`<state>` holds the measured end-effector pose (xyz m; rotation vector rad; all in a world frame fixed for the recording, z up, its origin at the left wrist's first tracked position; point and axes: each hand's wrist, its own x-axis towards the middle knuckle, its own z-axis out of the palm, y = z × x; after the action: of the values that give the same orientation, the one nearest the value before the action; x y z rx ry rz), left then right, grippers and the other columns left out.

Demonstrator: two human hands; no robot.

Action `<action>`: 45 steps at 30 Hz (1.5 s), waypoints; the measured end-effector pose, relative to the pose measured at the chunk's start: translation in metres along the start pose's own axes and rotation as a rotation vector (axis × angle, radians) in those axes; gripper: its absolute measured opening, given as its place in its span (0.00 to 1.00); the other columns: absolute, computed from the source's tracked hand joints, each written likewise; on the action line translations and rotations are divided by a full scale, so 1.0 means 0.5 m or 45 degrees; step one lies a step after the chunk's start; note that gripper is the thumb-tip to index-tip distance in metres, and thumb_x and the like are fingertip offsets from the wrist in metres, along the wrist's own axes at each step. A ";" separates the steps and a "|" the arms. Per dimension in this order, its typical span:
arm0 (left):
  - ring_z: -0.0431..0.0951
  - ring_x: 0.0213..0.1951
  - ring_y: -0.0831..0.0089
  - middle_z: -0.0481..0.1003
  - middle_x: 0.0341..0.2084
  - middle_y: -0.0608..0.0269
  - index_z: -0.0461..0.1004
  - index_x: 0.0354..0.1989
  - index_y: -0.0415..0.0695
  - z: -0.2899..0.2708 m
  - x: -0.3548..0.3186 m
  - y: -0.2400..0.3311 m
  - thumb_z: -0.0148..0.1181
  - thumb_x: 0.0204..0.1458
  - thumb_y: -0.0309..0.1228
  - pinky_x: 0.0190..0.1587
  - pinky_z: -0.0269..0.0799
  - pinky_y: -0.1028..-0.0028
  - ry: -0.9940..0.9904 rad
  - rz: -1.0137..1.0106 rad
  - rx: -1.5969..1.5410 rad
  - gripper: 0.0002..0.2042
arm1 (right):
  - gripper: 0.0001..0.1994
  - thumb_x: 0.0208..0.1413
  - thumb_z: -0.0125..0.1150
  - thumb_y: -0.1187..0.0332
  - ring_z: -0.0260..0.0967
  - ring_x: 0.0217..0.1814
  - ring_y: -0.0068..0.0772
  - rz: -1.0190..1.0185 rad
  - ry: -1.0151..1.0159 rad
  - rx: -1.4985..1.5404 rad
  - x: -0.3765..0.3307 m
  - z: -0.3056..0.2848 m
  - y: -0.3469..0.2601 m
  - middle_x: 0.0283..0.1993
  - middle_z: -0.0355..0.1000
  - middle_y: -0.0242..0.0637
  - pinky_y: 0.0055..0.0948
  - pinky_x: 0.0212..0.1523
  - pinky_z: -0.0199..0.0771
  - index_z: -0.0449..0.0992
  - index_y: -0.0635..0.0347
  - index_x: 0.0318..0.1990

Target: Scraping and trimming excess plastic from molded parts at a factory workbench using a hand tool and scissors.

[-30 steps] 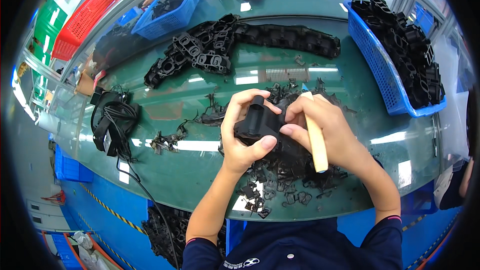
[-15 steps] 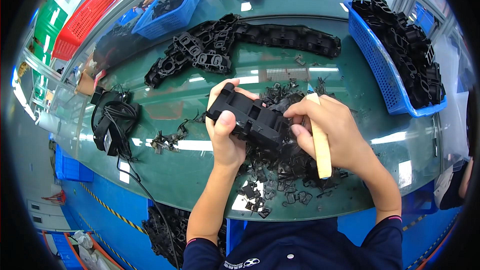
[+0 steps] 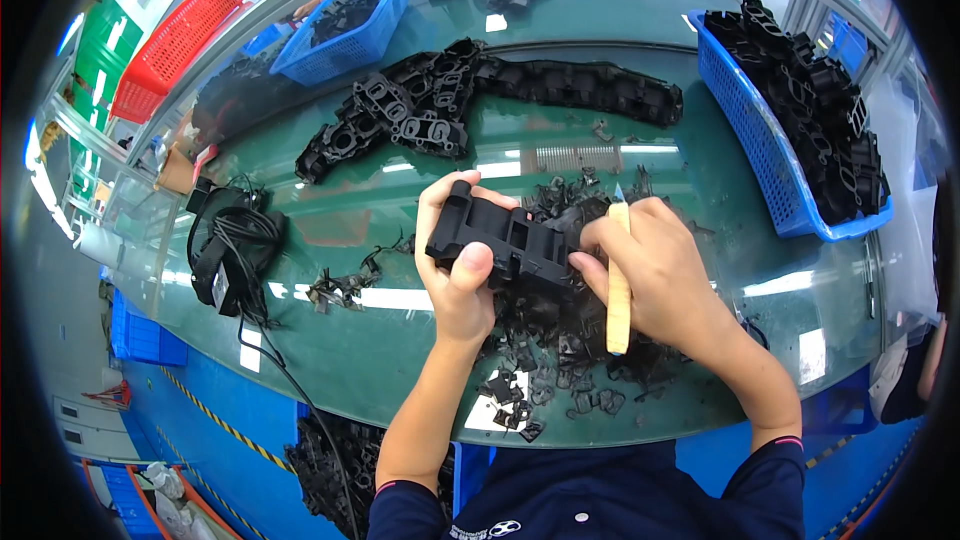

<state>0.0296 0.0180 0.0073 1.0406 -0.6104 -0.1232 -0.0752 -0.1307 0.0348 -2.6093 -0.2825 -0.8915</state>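
My left hand [image 3: 458,302] grips a black moulded plastic part [image 3: 500,240] by its left end, thumb across its near face. The part has open cavities and is held tilted above the bench. My right hand [image 3: 662,275] is closed round a knife [image 3: 619,300] with a pale yellow handle; its small pointed blade sticks up and away from me. Thumb and forefinger of that hand are at the part's right end; whether they pinch a bit of it is hidden. Beneath both hands lies a heap of black plastic scraps [image 3: 585,355].
More black moulded parts [image 3: 430,100] lie across the far side of the green bench [image 3: 400,380]. A blue basket [image 3: 760,140] full of such parts stands right, another blue basket [image 3: 345,40] far left. A black strapped device with a cable [image 3: 235,240] sits left.
The knife has turned more upright and shifted slightly left with my right hand. The black part sits a little lower and further right in view. Both grips are kept.
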 end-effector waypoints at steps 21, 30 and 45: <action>0.72 0.39 0.72 0.72 0.35 0.56 0.64 0.49 0.37 0.003 -0.009 0.006 0.66 0.38 0.39 0.46 0.65 0.74 -0.125 0.111 0.339 0.30 | 0.08 0.35 0.61 0.77 0.63 0.22 0.34 -0.231 -0.003 0.132 -0.015 0.045 0.037 0.19 0.63 0.33 0.34 0.36 0.62 0.68 0.59 0.24; 0.75 0.37 0.65 0.71 0.35 0.55 0.60 0.52 0.39 -0.014 0.001 0.004 0.58 0.44 0.46 0.42 0.73 0.67 0.107 -0.201 -0.228 0.30 | 0.06 0.46 0.64 0.70 0.65 0.21 0.35 0.173 0.022 0.347 -0.004 0.030 0.017 0.19 0.68 0.33 0.31 0.37 0.61 0.72 0.58 0.26; 0.74 0.39 0.65 0.70 0.37 0.55 0.58 0.53 0.41 -0.004 -0.006 -0.009 0.64 0.41 0.44 0.44 0.72 0.68 -0.040 -0.040 -0.084 0.33 | 0.05 0.51 0.59 0.74 0.61 0.21 0.32 0.548 0.011 0.672 -0.016 0.042 0.006 0.19 0.65 0.38 0.27 0.27 0.63 0.70 0.63 0.27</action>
<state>0.0288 0.0185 0.0017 0.9859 -0.6148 -0.1861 -0.0691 -0.1253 0.0135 -2.0603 0.0483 -0.5787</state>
